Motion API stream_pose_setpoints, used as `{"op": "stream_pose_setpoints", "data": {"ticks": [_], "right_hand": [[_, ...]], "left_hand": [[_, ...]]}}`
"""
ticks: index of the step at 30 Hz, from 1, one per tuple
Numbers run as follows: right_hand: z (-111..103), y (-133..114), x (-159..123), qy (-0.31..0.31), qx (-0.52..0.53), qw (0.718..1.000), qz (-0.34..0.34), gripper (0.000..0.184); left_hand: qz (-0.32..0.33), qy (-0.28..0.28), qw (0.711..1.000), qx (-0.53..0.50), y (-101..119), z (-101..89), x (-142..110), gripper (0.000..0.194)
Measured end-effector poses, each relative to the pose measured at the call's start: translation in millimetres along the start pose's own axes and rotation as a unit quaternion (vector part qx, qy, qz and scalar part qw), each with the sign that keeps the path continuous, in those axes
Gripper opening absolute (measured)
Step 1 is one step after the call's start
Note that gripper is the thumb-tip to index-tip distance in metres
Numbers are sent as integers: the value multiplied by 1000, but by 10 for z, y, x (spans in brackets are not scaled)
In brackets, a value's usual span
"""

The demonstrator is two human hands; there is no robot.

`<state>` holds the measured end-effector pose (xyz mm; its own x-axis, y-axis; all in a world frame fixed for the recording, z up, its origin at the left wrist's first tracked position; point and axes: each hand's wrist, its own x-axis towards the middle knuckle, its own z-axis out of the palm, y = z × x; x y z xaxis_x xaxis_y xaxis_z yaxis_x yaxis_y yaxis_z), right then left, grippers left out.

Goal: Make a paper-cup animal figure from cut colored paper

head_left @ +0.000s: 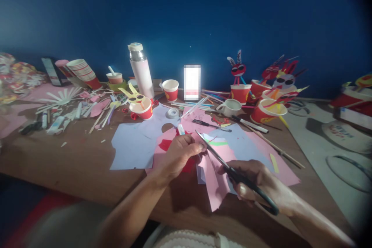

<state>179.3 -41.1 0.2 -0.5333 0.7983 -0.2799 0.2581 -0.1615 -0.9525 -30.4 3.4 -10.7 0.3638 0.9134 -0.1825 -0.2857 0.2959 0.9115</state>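
Observation:
My right hand (pixel 252 182) grips a pair of scissors (pixel 223 166) with dark handles, its blades pointing up and left. The blade tips lie close to the fingers of my left hand (pixel 183 149). Thumb and fingers of that hand are pinched together; what they hold is too small or hidden to name. Pink paper (pixel 215 193) hangs below the blades, in front of my hands. Red paper (pixel 165 145) lies partly behind my left hand. A glue stick (pixel 181 129) and a craft knife (pixel 205 124) rest just beyond.
Blue paper (pixel 130 145) covers the table's middle. A thermos (pixel 142 75), paper cups (pixel 170 92) and a tape roll (pixel 173 113) stand or lie behind. Decorated cup figures (pixel 240 93) are at right. Paper scraps (pixel 99 108) and stacked cups (pixel 83 73) fill the left side.

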Motion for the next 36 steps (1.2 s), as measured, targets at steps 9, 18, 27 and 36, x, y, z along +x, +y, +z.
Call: {"op": "stream_pose_setpoints", "data": {"ticks": [9, 18, 27, 36], "right_hand": [[12, 20, -4, 20, -2, 1000, 3, 58], [62, 61, 36, 47, 8, 999, -10, 67], [87, 139, 50, 33, 39, 999, -16, 58], [98, 99, 48, 34, 35, 999, -4, 59]], "left_hand": [[27, -9, 998, -59, 48, 19, -12, 18], [23, 2, 1000, -9, 41, 80, -38, 20], [33, 62, 997, 34, -40, 32, -17, 15], [31, 57, 998, 19, -34, 33, -12, 13]]}}
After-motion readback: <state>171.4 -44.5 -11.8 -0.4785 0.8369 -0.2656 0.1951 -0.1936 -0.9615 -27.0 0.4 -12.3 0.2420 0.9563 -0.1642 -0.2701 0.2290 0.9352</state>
